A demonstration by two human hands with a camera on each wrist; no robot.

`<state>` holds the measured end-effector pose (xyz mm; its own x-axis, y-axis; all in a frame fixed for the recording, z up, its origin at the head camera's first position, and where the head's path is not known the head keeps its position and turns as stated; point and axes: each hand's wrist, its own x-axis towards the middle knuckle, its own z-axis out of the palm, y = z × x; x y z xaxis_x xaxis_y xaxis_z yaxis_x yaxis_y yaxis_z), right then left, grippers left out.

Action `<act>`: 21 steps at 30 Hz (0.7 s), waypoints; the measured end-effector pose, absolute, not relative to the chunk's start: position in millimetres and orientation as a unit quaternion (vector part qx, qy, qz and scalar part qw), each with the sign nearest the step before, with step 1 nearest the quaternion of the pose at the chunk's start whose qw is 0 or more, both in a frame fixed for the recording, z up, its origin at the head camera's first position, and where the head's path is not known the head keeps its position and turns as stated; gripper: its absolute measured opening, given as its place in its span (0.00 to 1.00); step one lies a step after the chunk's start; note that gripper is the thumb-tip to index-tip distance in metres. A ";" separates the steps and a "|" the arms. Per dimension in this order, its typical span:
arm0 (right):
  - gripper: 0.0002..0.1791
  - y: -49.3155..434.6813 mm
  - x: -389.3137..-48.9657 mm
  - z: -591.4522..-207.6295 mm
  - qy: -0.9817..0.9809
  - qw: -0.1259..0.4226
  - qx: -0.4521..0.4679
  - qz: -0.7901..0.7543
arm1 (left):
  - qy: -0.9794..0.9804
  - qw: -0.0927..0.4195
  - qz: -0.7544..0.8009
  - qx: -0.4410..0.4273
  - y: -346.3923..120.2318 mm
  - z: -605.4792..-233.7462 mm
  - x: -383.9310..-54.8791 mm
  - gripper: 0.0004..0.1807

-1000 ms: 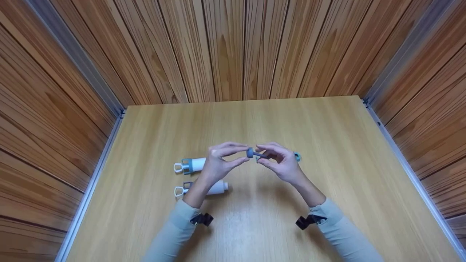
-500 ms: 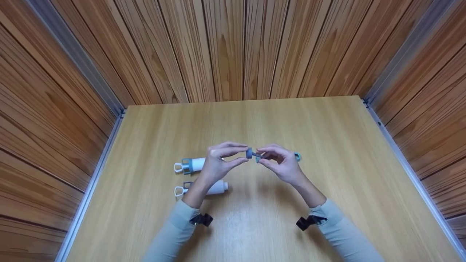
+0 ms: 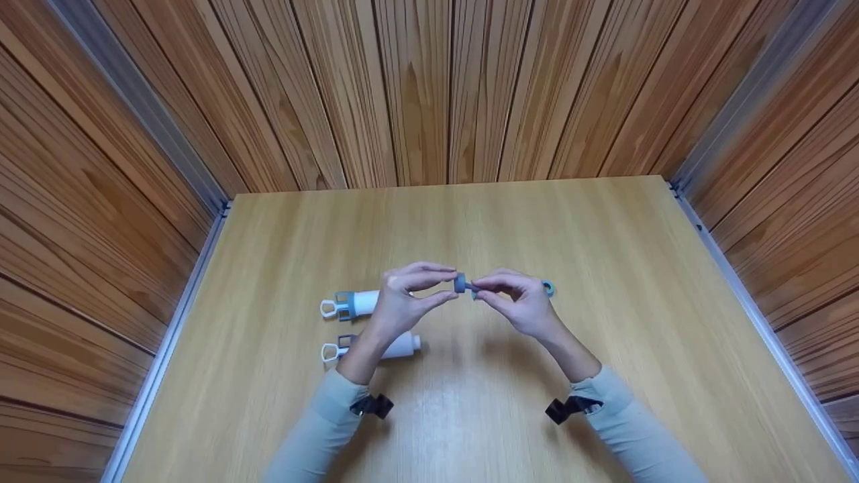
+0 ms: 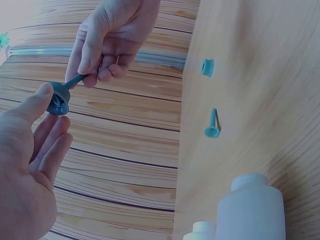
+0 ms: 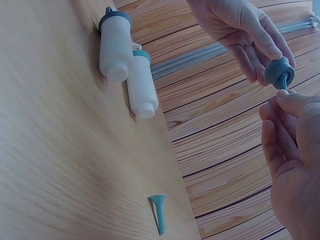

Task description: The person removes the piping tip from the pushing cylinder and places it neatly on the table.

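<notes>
Above the table, my left hand pinches a small dark blue-grey round cap between thumb and fingertips. My right hand grips a thin stem of the same colour, its fingers close beside the cap. In the left wrist view the stem meets the back of the cap, whose hollow side faces the camera. From the right wrist view, the stem runs into the cap's opening. The right fingers hide most of the stem.
Two white bottles with handled collars, one teal and one grey, lie left, partly behind the left arm. A teal stem with a flared end and a teal ring rest on the table. Wooden walls surround it.
My right fingertips have come in nearer the cap, covering more of the stem, so less of it shows between the hands. The left hand has stayed nearly still.
</notes>
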<state>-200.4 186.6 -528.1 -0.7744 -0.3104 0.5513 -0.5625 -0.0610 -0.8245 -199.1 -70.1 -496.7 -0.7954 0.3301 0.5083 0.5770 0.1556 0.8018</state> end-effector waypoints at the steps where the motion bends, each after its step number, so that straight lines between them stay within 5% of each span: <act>1: 0.13 186.3 -200.4 -527.5 -0.679 0.097 0.321 0.653 | -0.752 0.106 -0.577 -0.301 -70.0 -496.3 -198.8 0.14; 21: 0.12 184.0 -198.0 -519.4 -0.684 0.087 0.322 0.649 | -0.748 0.086 -0.589 -0.292 -68.0 -496.3 -195.8 0.15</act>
